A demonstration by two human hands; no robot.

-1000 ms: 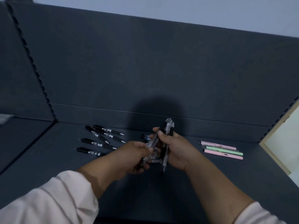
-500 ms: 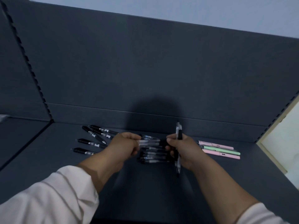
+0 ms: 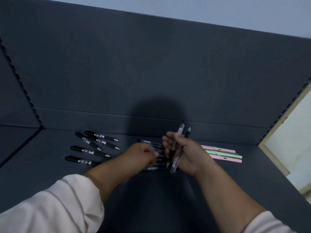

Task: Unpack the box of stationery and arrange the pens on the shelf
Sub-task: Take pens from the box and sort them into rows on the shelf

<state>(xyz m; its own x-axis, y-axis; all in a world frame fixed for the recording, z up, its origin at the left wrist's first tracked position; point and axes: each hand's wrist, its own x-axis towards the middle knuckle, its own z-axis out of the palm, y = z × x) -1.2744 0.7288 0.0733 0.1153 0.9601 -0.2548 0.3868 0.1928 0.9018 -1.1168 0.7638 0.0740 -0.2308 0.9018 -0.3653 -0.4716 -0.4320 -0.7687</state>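
Above the dark shelf, near its middle, my right hand grips a bundle of clear pens; their long axis runs from 6 to about 1 o'clock. My left hand is curled over a row of pens that lie from 9 to 3 o'clock; I cannot tell if it pinches one. Black pens lie at 9 o'clock and pastel pens at 3 o'clock.
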